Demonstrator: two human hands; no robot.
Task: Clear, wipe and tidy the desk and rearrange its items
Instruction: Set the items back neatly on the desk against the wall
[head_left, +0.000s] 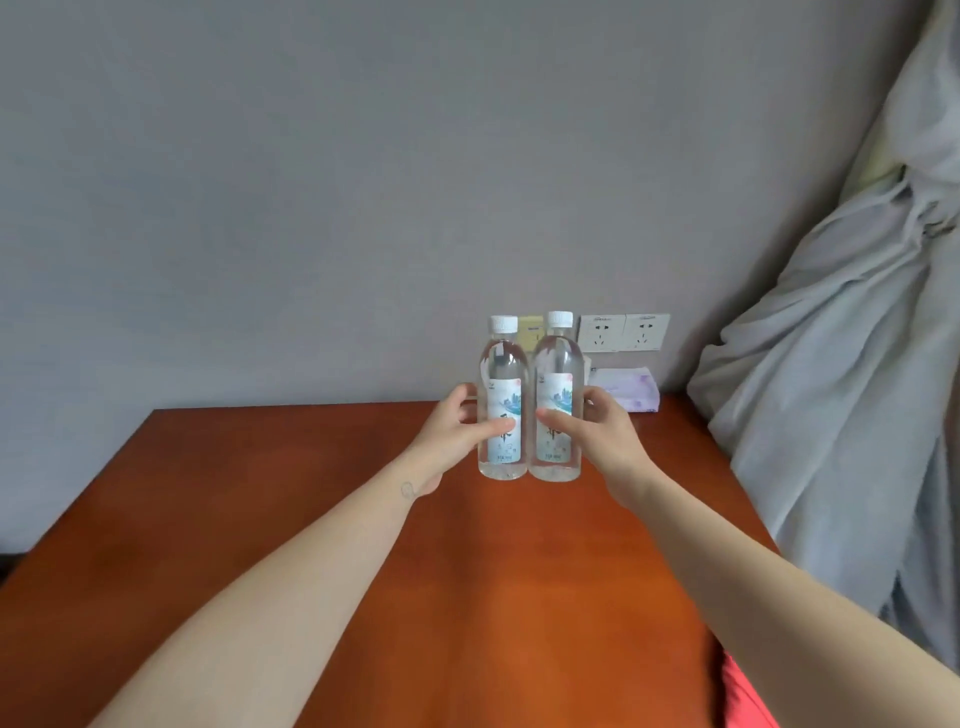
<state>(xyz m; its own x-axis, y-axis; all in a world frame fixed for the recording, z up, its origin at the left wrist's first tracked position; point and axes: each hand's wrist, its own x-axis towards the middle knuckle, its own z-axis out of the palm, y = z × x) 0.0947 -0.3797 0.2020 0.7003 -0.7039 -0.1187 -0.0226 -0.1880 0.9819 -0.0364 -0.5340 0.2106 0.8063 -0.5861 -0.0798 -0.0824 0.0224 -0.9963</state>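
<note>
Two clear water bottles with white caps and pale labels stand upright side by side, touching, over the far middle of the reddish-brown desk (311, 519). My left hand (452, 431) grips the left bottle (503, 374) with the thumb across its label. My right hand (597, 431) grips the right bottle (558, 364) the same way. Whether the bottle bases rest on the desk or hover just above it is unclear.
A pale purple tissue pack (631, 389) lies at the desk's back right corner against the grey wall. Two white wall sockets (623, 332) and a yellowish plate sit behind the bottles. A grey curtain (841, 364) hangs along the right side. Red cloth (743, 696) shows at the bottom right.
</note>
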